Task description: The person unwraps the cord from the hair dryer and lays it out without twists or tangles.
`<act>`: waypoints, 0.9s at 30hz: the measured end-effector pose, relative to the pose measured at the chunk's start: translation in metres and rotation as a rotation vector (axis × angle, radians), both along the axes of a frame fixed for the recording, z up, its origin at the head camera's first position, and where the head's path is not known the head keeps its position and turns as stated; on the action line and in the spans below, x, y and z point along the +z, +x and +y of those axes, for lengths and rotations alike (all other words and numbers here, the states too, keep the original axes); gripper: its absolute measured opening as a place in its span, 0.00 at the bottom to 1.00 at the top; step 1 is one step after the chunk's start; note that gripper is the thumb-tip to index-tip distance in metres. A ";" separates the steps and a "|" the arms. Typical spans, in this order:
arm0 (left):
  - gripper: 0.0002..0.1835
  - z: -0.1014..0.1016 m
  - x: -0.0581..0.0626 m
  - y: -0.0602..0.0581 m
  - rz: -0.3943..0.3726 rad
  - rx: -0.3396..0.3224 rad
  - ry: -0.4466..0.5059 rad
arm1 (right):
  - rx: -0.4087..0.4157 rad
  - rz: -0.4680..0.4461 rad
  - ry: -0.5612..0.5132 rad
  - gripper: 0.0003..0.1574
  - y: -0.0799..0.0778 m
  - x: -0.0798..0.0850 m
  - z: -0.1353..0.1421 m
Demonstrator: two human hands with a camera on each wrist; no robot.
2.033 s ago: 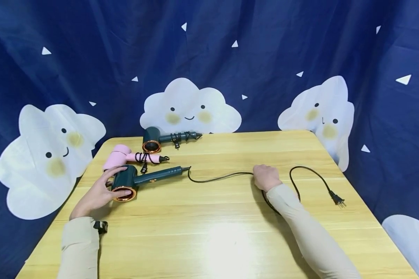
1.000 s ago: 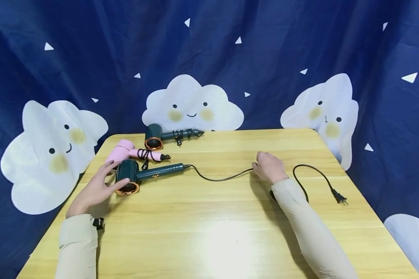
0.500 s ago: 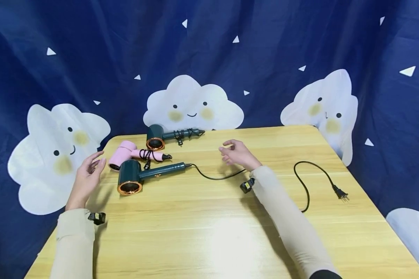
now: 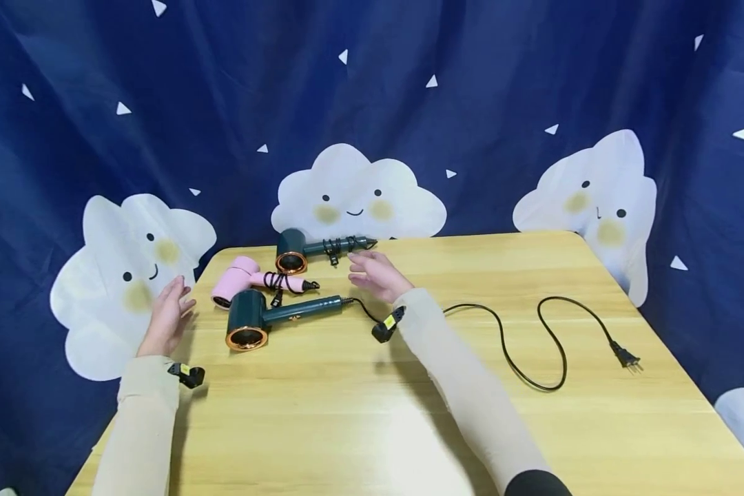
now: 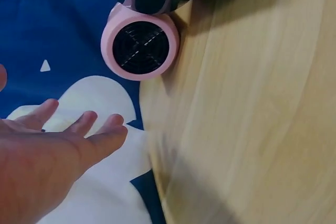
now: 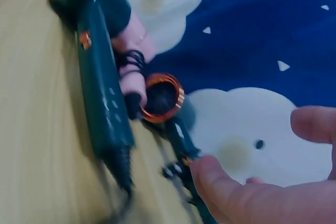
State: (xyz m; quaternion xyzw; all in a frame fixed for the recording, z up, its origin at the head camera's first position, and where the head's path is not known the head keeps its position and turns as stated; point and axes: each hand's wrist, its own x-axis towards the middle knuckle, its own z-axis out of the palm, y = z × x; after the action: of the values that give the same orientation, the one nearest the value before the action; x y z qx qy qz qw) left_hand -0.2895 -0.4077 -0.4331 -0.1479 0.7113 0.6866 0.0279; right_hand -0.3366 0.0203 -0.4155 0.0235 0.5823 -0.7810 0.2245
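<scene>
Closest to me lies a dark green hair dryer [image 4: 246, 318] with a copper rim, its black cord [image 4: 502, 337] laid out loosely toward the right. Behind it are a pink hair dryer [image 4: 235, 279] and, farther back, a second dark green hair dryer [image 4: 291, 249], each with its cord wound round the handle. My left hand [image 4: 166, 318] is raised left of the dryers, fingers relaxed and holding nothing. Over the table beyond the near dryer's handle end, my right hand [image 4: 379, 275] hovers with loose fingers, near the back dryer's handle. My right forearm hides part of the cord.
The two-pin plug [image 4: 625, 356] lies near the right edge of the wooden table [image 4: 359, 420]. A blue curtain [image 4: 483, 55] with white clouds hangs behind the table and at its sides. Each wrist carries a small black camera [image 4: 187, 374].
My left hand has let go of the near green dryer and lifted off to its left. My right hand has released the cord and moved left toward the dryers.
</scene>
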 end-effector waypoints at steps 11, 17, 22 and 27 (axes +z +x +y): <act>0.46 -0.004 -0.014 0.001 -0.144 -0.032 0.142 | -0.002 -0.148 -0.074 0.41 -0.014 -0.017 -0.052; 0.47 -0.004 -0.024 -0.002 -0.141 -0.034 0.185 | -0.055 -0.210 -0.118 0.50 -0.021 -0.025 -0.073; 0.47 -0.002 -0.029 -0.004 -0.144 -0.020 0.230 | -0.077 -0.239 -0.147 0.42 -0.023 -0.032 -0.086; 0.48 0.001 -0.030 -0.007 -0.130 -0.046 0.204 | -0.054 -0.240 -0.187 0.31 -0.022 -0.032 -0.094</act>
State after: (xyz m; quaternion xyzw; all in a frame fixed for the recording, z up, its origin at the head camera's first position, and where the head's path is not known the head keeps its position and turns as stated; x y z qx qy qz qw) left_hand -0.2966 -0.4072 -0.4627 -0.1720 0.6378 0.7434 0.1048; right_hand -0.3589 -0.0735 -0.4476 0.1113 0.4753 -0.8292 0.2724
